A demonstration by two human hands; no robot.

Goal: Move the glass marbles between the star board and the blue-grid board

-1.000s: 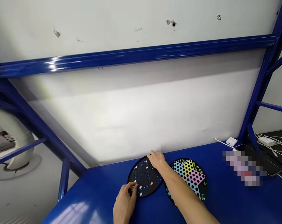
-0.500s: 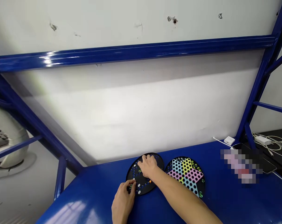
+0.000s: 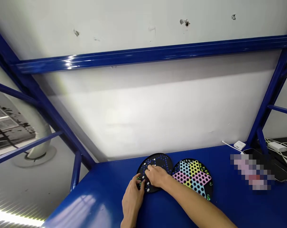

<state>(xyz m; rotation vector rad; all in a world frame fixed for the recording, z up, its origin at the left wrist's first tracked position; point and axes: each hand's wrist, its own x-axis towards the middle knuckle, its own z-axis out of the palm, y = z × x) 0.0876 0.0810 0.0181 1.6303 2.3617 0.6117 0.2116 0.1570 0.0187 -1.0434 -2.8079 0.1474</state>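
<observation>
A round black board (image 3: 155,157) with dotted rings of holes lies on the blue table. White pieces (image 3: 148,190) sit on it, and several green marbles (image 3: 140,181) are at its left edge. My left hand (image 3: 133,196) rests at that edge, thumb and forefinger apart around the green marbles. Above the middle of the board is my right hand (image 3: 157,175), its fingertips drawn together; whatever they pinch is hidden. Touching the board's right side is a second round board (image 3: 191,178), with a star of pink, yellow and blue dotted fields and green marbles along its rim.
The blue tabletop (image 3: 105,183) meets a white wall behind. Blue metal bars (image 3: 157,54) frame the table. At the right lie a white charger (image 3: 239,145), a cable, a dark phone (image 3: 281,172) and a blurred-out patch.
The view has swung left, so the scene sits further right. My right hand has moved nearer across the board, toward my left hand. My left thumb and forefinger look wider apart.
</observation>
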